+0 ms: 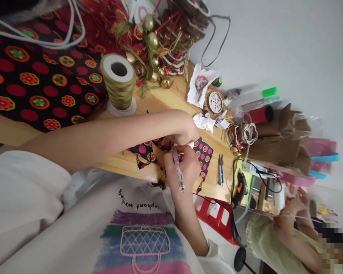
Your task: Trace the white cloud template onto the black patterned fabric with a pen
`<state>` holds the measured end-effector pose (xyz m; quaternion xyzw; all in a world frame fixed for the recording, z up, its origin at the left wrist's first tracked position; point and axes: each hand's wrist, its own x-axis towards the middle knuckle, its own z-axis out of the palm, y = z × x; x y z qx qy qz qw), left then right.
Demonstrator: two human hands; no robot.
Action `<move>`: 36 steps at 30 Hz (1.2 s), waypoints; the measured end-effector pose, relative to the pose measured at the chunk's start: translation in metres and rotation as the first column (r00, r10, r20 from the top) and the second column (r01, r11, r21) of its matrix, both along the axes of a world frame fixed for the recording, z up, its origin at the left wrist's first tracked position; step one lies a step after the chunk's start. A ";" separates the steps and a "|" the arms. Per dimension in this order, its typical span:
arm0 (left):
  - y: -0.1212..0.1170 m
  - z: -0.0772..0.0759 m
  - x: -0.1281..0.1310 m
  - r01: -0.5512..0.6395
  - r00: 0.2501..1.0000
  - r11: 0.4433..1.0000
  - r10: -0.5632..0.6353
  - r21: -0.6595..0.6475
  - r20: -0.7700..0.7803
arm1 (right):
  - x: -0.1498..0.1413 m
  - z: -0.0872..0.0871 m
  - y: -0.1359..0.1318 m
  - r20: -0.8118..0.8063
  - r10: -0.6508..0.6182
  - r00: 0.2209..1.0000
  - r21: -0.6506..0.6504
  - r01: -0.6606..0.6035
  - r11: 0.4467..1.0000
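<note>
My right hand [185,167] is closed round a clear-barrelled pen [179,176], low over the wooden table [214,194]. My left hand [188,127] reaches in from the left and bends down against my right hand. Its fingers are mostly hidden, so their grip does not show. A small white edge [191,145] peeks out between the two hands. Under and beside them lies dark patterned fabric [205,154] with pink and orange rounds. Cut scraps of the same fabric [144,154] lie to the left. Blue-handled thread snips [221,171] rest to the right of the fabric.
A large olive thread spool [118,85] stands at the left beside spread patterned cloth [40,80]. Golden bells [153,40] are heaped behind. A black glue gun [240,188] with a cord lies at right, near cardboard [277,140]. Another person's hands [294,203] are further right.
</note>
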<state>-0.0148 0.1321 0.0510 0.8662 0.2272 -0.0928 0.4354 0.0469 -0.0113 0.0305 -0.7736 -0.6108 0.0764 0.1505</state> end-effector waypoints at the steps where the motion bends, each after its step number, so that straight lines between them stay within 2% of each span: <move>1: 0.000 0.001 0.000 0.026 0.999 1.000 -0.027 -0.012 -0.034 | 0.000 0.001 0.000 -0.011 -0.001 1.000 -0.012 0.001 1.000; 3: 0.000 0.004 0.000 0.093 0.988 0.995 -0.096 -0.032 -0.117 | 0.001 0.001 0.000 -0.022 -0.013 1.000 -0.019 0.013 1.000; 9: -0.002 0.014 -0.002 0.122 0.982 0.993 -0.121 -0.003 -0.143 | 0.001 -0.005 0.002 0.021 -0.019 1.000 0.050 0.018 0.999; 15: -0.001 0.012 -0.001 0.138 0.977 0.990 -0.137 -0.005 -0.165 | 0.001 -0.004 0.003 0.033 -0.004 0.999 0.028 0.003 1.000; 19: -0.001 0.011 -0.002 0.129 0.979 0.992 -0.125 0.011 -0.159 | 0.003 -0.010 0.001 0.063 0.026 0.998 0.062 -0.030 0.998; 23: -0.001 0.013 -0.002 0.115 0.980 0.993 -0.111 0.012 -0.164 | 0.004 -0.013 -0.002 0.073 0.054 0.996 0.036 -0.057 0.998; 32: -0.002 0.015 -0.003 0.125 0.981 0.990 -0.113 0.067 -0.158 | 0.001 -0.002 0.001 0.008 -0.013 1.000 0.068 0.012 0.998; 36: -0.003 0.013 -0.002 0.149 0.977 0.984 -0.131 0.102 -0.167 | 0.002 -0.003 -0.001 0.034 0.012 0.999 0.065 -0.014 0.998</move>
